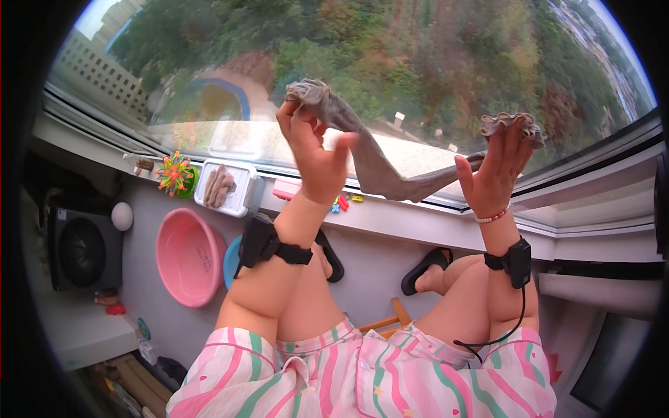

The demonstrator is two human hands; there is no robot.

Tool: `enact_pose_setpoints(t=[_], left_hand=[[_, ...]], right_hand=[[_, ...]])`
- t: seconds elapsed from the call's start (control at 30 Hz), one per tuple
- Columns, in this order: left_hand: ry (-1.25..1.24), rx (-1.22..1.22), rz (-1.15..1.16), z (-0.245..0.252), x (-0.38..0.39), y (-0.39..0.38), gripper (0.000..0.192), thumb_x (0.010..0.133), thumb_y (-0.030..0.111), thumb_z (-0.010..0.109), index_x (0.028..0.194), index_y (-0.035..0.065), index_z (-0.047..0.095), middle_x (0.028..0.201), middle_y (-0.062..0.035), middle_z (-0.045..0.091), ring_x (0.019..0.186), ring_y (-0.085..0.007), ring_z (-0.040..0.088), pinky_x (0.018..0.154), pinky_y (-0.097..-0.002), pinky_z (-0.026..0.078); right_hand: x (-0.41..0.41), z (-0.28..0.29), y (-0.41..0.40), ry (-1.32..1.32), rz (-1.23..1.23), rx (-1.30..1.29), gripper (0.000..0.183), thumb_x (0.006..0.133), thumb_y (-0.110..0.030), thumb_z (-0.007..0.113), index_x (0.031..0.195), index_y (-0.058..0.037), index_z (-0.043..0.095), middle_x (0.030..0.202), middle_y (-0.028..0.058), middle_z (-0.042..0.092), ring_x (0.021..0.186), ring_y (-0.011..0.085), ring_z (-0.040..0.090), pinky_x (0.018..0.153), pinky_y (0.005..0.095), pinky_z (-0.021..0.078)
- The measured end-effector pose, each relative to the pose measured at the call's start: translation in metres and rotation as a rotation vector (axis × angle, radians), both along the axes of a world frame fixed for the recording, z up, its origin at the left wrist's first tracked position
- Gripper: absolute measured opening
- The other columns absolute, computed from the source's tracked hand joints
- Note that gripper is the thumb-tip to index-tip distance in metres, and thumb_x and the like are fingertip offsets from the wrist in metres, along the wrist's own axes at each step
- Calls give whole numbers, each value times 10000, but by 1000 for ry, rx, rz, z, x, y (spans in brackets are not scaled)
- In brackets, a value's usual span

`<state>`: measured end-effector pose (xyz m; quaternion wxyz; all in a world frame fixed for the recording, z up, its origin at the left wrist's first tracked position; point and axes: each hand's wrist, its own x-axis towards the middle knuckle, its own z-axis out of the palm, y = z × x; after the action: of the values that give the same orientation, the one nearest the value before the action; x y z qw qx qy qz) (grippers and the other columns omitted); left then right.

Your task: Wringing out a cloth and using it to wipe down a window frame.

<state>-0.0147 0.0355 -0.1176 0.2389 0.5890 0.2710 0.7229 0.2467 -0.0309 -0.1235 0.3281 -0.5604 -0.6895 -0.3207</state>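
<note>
My left hand point(316, 154) is raised before the window, its fingertips in one bunched, ruffled end of a long grey fabric piece point(379, 170). My right hand point(491, 175), with a beaded bracelet point(494, 214) at the wrist, has its fingers at the other ruffled end. Both thumbs stand away from the cloth. Between the hands the fabric sags in a loose V above the windowsill point(376, 230). Whether it is one garment or two joined pieces I cannot tell. Black devices are strapped to the left forearm point(258, 243) and right forearm point(518, 261).
A white-lidded box point(238, 201) on the sill bears a brownish knitted item point(218, 188). Beside it are a colourful spiky toy point(175, 172) and small plastic pieces point(343, 202). A pink basin point(185, 256) and part of a blue basin point(230, 261) are left of my legs; a wooden stool point(387, 320) is below.
</note>
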Motion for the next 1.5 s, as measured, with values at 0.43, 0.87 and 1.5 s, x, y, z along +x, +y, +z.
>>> enact_pose_setpoints(t=[0.43, 0.87, 1.5], left_hand=[[-495, -451, -204, 17, -22, -12, 229, 1016, 288, 470, 1007, 79, 563, 861, -19, 600, 697, -117, 547, 679, -274, 455], [576, 257, 66, 4, 18, -1, 351, 774, -15, 581, 1123, 19, 570, 1067, -167, 579, 787, -311, 618, 681, -383, 527], [878, 297, 422, -3, 11, 2, 173, 742, 78, 675, 855, 79, 543, 897, -100, 583, 604, -279, 598, 530, -366, 494]], right_hand=[[6, -1, 0, -46, 11, 13, 744, 904, -528, 542, 1436, -40, 362, 1535, 165, 258, 1420, 411, 166, 1149, 540, 83], [-40, -3, 8, 172, 82, -45, 827, 852, -571, 571, 1421, -6, 366, 1549, 235, 166, 1418, 478, 87, 1112, 632, 0], [-21, -3, 9, -299, 48, -74, 711, 833, -553, 595, 1428, -197, 438, 1541, 19, 292, 1435, 275, 218, 1177, 504, 74]])
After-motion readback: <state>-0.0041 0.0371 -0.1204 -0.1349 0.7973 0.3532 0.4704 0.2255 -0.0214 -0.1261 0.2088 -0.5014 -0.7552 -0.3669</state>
